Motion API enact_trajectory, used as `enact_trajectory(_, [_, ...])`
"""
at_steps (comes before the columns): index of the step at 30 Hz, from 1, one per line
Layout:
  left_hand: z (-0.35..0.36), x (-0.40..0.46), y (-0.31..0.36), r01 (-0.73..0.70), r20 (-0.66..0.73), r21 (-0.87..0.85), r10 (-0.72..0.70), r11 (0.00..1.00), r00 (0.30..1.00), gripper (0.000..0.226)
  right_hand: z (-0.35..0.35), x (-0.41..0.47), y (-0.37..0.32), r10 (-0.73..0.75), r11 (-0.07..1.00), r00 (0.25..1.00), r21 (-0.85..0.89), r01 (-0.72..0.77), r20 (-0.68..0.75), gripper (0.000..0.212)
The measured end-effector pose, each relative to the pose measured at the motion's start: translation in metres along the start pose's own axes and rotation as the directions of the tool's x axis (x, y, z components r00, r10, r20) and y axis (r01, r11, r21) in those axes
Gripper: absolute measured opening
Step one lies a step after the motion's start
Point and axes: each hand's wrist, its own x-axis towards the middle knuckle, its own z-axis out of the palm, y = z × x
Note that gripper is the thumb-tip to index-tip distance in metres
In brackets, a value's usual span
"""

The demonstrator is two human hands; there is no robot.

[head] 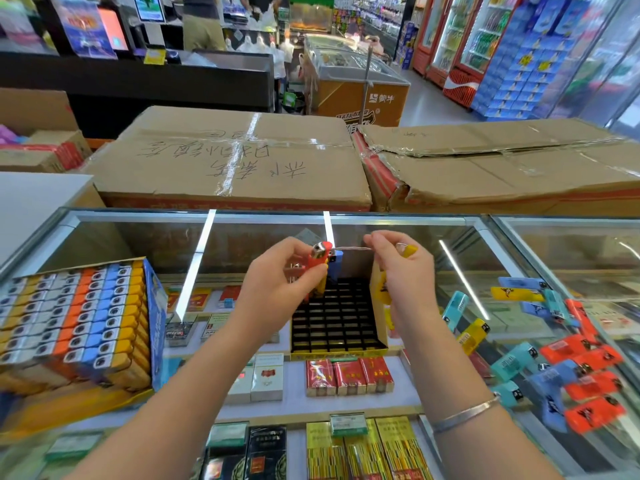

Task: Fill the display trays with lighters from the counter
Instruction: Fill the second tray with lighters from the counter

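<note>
Counter [450, 237]: gridded tray [336, 323] seemingly empty; left hand [273, 289] grips red lighter [318, 259], right hand [405, 271] yellow lighter [408, 251].

Full tray [79, 327] left of empty tray [337, 320].

Head view, angled down, close over counter [450, 223]

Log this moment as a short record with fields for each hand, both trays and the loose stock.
left hand: grips red plastic lighter
right hand: grips yellow plastic lighter
black gridded display tray: nearly empty, blue lighter in back row
full tray of lighters: left on counter
loose lighters: scattered right on glass counter
</note>
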Motion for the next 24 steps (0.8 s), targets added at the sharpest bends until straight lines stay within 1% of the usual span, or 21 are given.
enact_trajectory(1, [-0.004, -0.001, -0.002, 0.013, 0.007, -0.01, -0.013, 1.0, 1.0, 0.01, -0.003, 0.003, 0.003, 0.008, 0.999, 0.999, -0.034, -0.01, -0.042, 0.01])
enact_trajectory(2, [-0.008, -0.001, -0.004, 0.024, 0.014, -0.012, -0.023, 1.0, 1.0, 0.01, -0.006, 0.006, 0.006, 0.022, 0.997, 0.998, -0.069, -0.026, -0.055, 0.013])
enact_trajectory(5, [-0.015, -0.003, -0.011, 0.055, 0.033, -0.017, -0.055, 0.998, 0.998, 0.021, -0.008, 0.008, 0.015, 0.094, 0.991, 0.995, -0.089, -0.095, -0.022, 0.022])
enact_trajectory(8, [-0.017, -0.006, -0.017, 0.035, 0.034, 0.072, -0.037, 0.997, 0.999, 0.039, -0.006, 0.009, 0.019, 0.102, 0.99, 0.995, -0.1, -0.103, -0.015, 0.027])
enact_trajectory(10, [-0.016, -0.008, -0.02, 0.004, 0.039, 0.161, -0.01, 0.987, 0.999, 0.046, -0.005, 0.008, 0.022, 0.094, 0.989, 0.995, -0.114, -0.095, -0.021, 0.026])
enact_trajectory(12, [-0.014, -0.011, -0.023, -0.095, 0.047, 0.278, 0.085, 0.956, 0.995, 0.037, -0.006, 0.007, 0.023, 0.078, 0.988, 0.997, -0.132, -0.081, -0.026, 0.028])
enact_trajectory(14, [-0.012, -0.014, -0.025, -0.231, 0.057, 0.406, 0.227, 0.884, 0.972, 0.029, -0.005, 0.007, 0.023, 0.071, 0.988, 0.997, -0.137, -0.073, -0.025, 0.029])
enact_trajectory(17, [-0.01, -0.016, -0.027, -0.343, 0.087, 0.534, 0.354, 0.773, 0.931, 0.03, -0.005, 0.006, 0.022, 0.069, 0.987, 0.997, -0.143, -0.071, -0.02, 0.029])
enact_trajectory(20, [-0.008, -0.016, -0.031, -0.374, 0.095, 0.606, 0.403, 0.702, 0.91, 0.033, -0.005, 0.006, 0.021, 0.067, 0.987, 0.998, -0.143, -0.069, -0.022, 0.027])
enact_trajectory(24, [-0.009, -0.016, -0.037, -0.366, 0.074, 0.648, 0.423, 0.668, 0.903, 0.033, -0.005, 0.006, 0.02, 0.065, 0.986, 0.998, -0.152, -0.067, -0.017, 0.026])
